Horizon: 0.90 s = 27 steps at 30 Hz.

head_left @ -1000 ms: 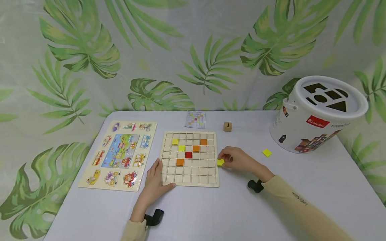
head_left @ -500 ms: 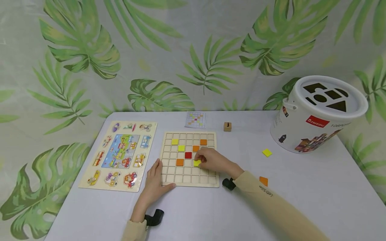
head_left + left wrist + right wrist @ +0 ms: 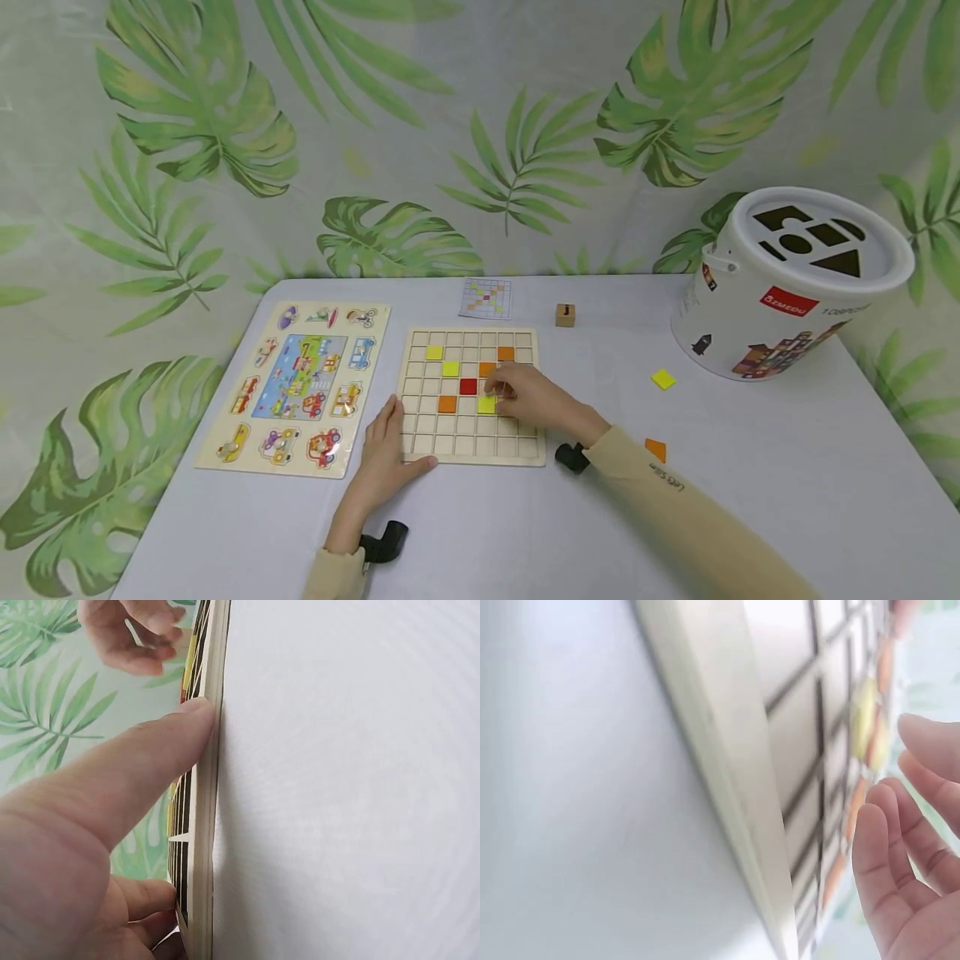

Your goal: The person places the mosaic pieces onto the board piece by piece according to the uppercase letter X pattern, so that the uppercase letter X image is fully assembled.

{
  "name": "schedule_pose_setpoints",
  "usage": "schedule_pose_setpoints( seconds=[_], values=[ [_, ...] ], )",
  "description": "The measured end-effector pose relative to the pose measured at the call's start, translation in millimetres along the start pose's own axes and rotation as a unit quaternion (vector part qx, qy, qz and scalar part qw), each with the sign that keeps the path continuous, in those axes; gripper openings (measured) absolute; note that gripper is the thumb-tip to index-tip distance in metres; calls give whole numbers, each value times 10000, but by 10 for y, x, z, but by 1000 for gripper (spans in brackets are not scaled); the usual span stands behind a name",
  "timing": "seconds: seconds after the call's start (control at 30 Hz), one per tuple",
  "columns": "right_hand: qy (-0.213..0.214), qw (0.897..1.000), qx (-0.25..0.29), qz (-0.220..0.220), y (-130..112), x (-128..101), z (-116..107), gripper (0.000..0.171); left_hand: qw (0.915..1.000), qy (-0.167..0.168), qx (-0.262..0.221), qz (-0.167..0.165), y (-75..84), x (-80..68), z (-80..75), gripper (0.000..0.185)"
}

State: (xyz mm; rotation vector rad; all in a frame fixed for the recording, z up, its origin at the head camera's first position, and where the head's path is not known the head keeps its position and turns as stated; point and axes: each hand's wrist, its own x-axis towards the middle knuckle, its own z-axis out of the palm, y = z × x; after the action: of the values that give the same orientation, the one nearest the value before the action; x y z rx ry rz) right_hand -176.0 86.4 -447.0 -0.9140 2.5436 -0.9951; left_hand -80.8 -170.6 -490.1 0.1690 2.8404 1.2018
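A wooden grid board (image 3: 468, 446) lies on the table with red, orange and yellow square tiles in some cells. My left hand (image 3: 385, 457) rests at its front left corner, fingers stretched along the left side and thumb on the front edge. Over the board's right half is my right hand (image 3: 531, 397), its fingertips just above a yellow tile (image 3: 486, 405) lying in a cell diagonally below the red tile (image 3: 468, 387). The right wrist view shows that hand's thumb and fingers (image 3: 871, 847) apart, holding nothing.
A loose yellow tile (image 3: 663, 379) and an orange tile (image 3: 656, 451) lie right of the board. Behind it are a pattern card (image 3: 486, 298) and a small wooden cube (image 3: 566, 315). A picture puzzle (image 3: 352, 333) lies left; a white bucket (image 3: 720, 333) stands back right.
My right hand has carried the yellow tile leftward from the board's right edge into a cell and let go of it. An orange tile came into view on the table. The left hand stays put.
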Motion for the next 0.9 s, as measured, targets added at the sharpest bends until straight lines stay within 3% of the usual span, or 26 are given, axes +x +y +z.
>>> schedule_pose_setpoints(
  seconds=[0.2, 0.53, 0.7, 0.9],
  values=[
    [236, 9995, 214, -22, 139, -401, -322, 21, 10000, -60, 15, -46, 8, -4, -5, 100],
    [648, 9974, 109, 284, 664, -1274, -691, 20, 9999, -99, 51, -57, 15, -5, -30, 100],
    [757, 9966, 175, 258, 808, -1595, -736, 23, 9999, -99, 46, -91, 8, 1, -28, 100],
    [685, 9969, 9, 394, 953, -1823, -630, 29, 9999, -113, 81, -88, 3, 14, -7, 100]
  ],
)
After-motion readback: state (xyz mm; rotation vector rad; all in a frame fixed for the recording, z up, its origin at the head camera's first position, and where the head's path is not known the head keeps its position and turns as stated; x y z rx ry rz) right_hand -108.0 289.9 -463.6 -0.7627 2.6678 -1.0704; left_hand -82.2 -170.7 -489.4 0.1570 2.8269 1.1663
